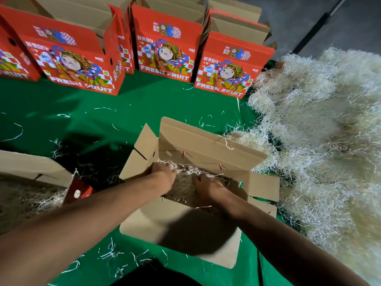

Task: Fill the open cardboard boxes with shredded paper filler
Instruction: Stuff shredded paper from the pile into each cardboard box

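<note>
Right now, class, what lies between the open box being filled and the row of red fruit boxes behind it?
In the head view, only green cloth with a few stray paper strands lies between the open box and the red boxes.

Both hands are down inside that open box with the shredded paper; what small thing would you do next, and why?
Probably spread the filler toward the near side. Both the left hand and right hand press it against the far wall of the open box, where it looks bunched. Then reach for more from the pile on the right.
</note>
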Motion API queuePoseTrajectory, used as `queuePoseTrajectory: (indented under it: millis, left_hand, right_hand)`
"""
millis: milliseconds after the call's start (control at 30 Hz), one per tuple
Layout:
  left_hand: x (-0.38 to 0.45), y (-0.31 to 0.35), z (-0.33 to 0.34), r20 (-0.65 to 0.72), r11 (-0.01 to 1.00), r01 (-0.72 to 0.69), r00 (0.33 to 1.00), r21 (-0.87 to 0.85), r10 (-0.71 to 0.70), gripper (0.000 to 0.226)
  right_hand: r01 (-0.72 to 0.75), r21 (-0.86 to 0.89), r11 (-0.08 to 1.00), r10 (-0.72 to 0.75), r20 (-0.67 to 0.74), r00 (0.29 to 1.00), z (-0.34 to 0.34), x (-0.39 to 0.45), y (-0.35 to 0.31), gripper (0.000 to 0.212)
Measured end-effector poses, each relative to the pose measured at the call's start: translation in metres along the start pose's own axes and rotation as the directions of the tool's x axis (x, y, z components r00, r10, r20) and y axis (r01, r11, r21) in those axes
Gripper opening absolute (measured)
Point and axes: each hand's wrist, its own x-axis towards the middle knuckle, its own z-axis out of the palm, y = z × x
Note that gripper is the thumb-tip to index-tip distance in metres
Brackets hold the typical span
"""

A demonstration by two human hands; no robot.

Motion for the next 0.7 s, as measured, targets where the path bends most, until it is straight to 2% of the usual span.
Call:
queuePoseTrajectory:
  millis: [33, 100, 167, 233, 333, 400, 467, 500, 567, 633, 700]
  left_hand:
    - [-0.002, 0.004, -0.008, 0.032, 0.982, 0.003, 0.999, 0.190, -0.010, 0.064]
    - [-0.004, 0.008, -0.017, 0.095, 0.901, -0.036, 0.995, 0.433, -0.006, 0.088]
    - [-0.004, 0.007, -0.016, 0.073, 0.882, -0.005, 0.997, 0.471, -0.033, 0.090]
    - [-0.003, 0.005, -0.011, 0.064, 0.899, 0.021, 0.996, 0.437, -0.054, 0.083]
    - [-0.007, 0.011, -0.009, 0.101, 0.928, 0.078, 0.987, 0.365, -0.123, 0.072]
    - [-0.007, 0.015, -0.006, 0.152, 0.942, 0.124, 0.972, 0.312, -0.178, 0.058]
    - [-0.009, 0.018, -0.007, 0.131, 0.943, 0.161, 0.970, 0.292, -0.206, 0.047]
    - [-0.012, 0.020, -0.011, 0.082, 0.949, 0.149, 0.981, 0.277, -0.178, 0.042]
    - [-0.021, 0.025, -0.024, -0.070, 0.946, 0.066, 0.996, 0.318, -0.046, 0.032]
    - [-0.024, 0.028, -0.031, -0.245, 0.949, -0.078, 0.957, 0.304, 0.157, 0.031]
    - [-0.017, 0.027, -0.024, -0.304, 0.951, -0.291, 0.901, 0.109, 0.310, 0.031]
  right_hand:
    - [-0.024, 0.008, 1.000, 0.024, 0.019, 1.000, 0.001, 0.003, -0.002, 0.098]
    - [-0.060, 0.062, 0.996, 0.055, 0.078, 0.995, 0.003, 0.004, -0.005, 0.098]
    - [-0.057, 0.146, 0.988, 0.043, 0.098, 0.994, 0.005, 0.002, -0.007, 0.098]
    - [-0.092, 0.189, 0.978, 0.075, 0.092, 0.993, 0.008, -0.002, -0.008, 0.106]
    - [-0.067, 0.158, 0.985, 0.059, 0.054, 0.997, 0.008, -0.003, -0.005, 0.103]
    - [-0.004, 0.062, 0.998, 0.006, -0.032, 0.999, -0.002, -0.010, 0.001, 0.081]
    - [0.030, -0.053, 0.998, -0.038, -0.145, 0.989, -0.012, -0.013, 0.005, 0.038]
    - [0.028, -0.092, 0.995, -0.044, -0.188, 0.981, -0.015, -0.014, 0.006, 0.030]
    - [0.027, -0.110, 0.994, -0.052, -0.231, 0.972, -0.016, -0.012, 0.006, 0.032]
    - [0.026, -0.076, 0.997, -0.041, -0.214, 0.976, -0.014, -0.006, 0.005, 0.034]
    - [0.012, 0.016, 1.000, -0.010, -0.128, 0.992, -0.010, 0.001, 0.010, 0.034]
